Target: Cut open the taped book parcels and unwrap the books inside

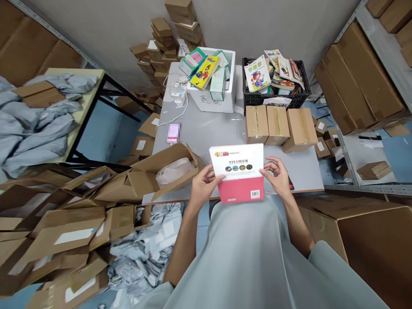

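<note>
Both hands (240, 180) gripping white-and-red book (240, 174), open carton (167, 169) just left

open carton (151, 182) left of book (240, 171)

The person wears a loose top (251, 257) of pale grey-green cloth, plain and matt, one even shade all over. It fills the lower middle of the view and lies smooth over the chest, with only a few soft folds running down it. Its sleeves are short and wide. The left sleeve (157, 297) shows as a small patch at the bottom edge, and the right sleeve (336, 268) as a broad, rounded flap of the same cloth. Below the sleeves both forearms are bare down to the wrists. The left grip (202, 184) and the right grip (278, 176) are bare too. The fingernails are too small to make out.
</note>
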`<state>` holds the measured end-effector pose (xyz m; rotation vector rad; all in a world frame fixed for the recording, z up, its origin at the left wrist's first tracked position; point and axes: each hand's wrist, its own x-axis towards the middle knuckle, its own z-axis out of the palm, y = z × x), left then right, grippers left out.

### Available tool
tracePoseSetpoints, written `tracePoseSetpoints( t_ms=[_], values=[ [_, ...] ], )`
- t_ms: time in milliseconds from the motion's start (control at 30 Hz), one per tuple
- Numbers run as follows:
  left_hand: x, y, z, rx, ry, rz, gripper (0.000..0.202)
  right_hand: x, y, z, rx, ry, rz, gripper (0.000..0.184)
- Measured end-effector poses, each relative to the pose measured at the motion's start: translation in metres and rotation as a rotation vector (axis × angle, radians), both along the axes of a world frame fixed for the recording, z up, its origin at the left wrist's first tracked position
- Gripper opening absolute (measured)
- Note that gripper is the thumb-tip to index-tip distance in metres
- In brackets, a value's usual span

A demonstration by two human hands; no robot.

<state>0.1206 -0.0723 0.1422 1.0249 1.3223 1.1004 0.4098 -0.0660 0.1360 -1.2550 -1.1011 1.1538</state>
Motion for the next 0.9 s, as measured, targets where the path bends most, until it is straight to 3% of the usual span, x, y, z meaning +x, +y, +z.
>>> tracePoseSetpoints(
  t_ms=[67,200,267,400,600,700,833,900],
  values=[
    [0.003,0.003,-0.002,-0.044,-0.047,0.033,0.092,-0.001,0.002,-0.004,-0.039,0.001,0.042,0.049],
    [0.004,0.007,-0.007,-0.055,0.013,0.104,0.067,-0.002,0.003,-0.010,-0.088,-0.048,0.120,0.042],
    [0.001,0.007,-0.011,-0.079,0.007,0.113,0.065,0.000,0.003,-0.014,-0.099,-0.057,0.136,0.042],
    [-0.007,0.005,-0.015,-0.167,-0.146,0.037,0.069,0.006,0.002,-0.021,-0.096,-0.045,0.186,0.046],
    [-0.011,0.001,-0.007,-0.174,-0.237,-0.049,0.082,0.016,0.004,-0.019,0.003,-0.040,0.246,0.050],
    [-0.014,0.001,-0.005,-0.143,-0.175,-0.022,0.075,0.018,0.005,-0.013,0.029,-0.092,0.238,0.043],
    [-0.019,0.003,-0.008,-0.047,0.026,-0.007,0.043,0.013,0.006,-0.007,0.054,-0.124,0.208,0.029],
    [-0.019,0.004,-0.007,-0.020,0.122,-0.008,0.041,0.010,0.007,-0.006,0.055,-0.122,0.183,0.028]
  ],
)
